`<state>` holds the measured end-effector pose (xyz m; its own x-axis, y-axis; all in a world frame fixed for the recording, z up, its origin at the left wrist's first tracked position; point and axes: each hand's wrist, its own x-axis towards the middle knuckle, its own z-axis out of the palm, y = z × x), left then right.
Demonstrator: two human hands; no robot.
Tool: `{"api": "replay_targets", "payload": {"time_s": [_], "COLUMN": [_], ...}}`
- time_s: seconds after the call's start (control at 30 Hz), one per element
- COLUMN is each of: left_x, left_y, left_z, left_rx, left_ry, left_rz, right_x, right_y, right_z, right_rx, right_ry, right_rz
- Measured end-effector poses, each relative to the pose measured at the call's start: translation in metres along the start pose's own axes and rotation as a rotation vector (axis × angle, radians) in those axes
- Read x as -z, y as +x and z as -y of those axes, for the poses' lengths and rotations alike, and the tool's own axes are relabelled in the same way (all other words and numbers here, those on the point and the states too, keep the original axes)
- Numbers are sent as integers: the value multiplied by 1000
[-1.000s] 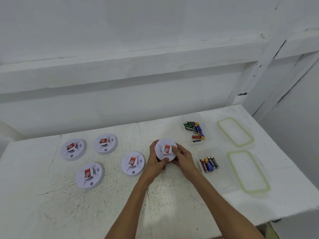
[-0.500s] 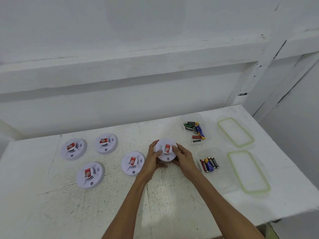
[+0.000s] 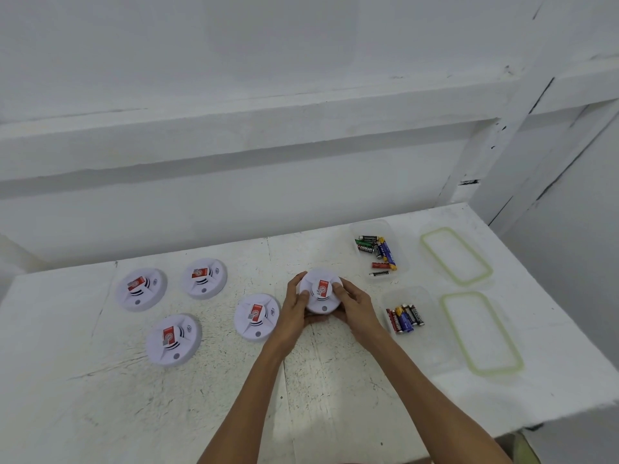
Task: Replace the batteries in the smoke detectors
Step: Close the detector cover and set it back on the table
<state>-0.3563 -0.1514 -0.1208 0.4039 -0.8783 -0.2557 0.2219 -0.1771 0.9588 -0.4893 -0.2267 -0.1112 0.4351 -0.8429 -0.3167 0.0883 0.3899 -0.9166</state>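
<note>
The smoke detector (image 3: 320, 294) being worked on sits between both palms at the middle of the worktop (image 3: 335, 396), face up toward the camera with its red label on top. I cannot tell whether it rests on the surface or is lifted just off it. The left hand (image 3: 293, 311) wraps its left edge, fingers (image 3: 296, 283) curled round the far rim. The right hand (image 3: 356, 306) grips the right edge with the thumb laid on the face. A round disc, it has no long axis. What matters is that its back, where the battery bay likely is, faces down and is hidden, so the coming move probably calls for a twist or a flip. The near tub (image 3: 422, 296) of batteries (image 3: 404, 318) lies just right of the right hand, the closer hand to it. Four more detectors (image 3: 256, 317) lie to the left, and two lids (image 3: 480, 333) lie far right.
</note>
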Motion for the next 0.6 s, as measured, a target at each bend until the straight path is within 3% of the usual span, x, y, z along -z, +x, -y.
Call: {"api": "replay_targets", "payload": {"time_s": [0.6], "left_x": [-1], "left_y": [1], "left_z": [0], "left_rx": [7], "left_ry": [-32], "left_rz": [5], "right_x": [-2], "right_y": [-3], "right_z": [4], "right_rx": [4], "right_ry": [-16], "right_rz": [3]}}
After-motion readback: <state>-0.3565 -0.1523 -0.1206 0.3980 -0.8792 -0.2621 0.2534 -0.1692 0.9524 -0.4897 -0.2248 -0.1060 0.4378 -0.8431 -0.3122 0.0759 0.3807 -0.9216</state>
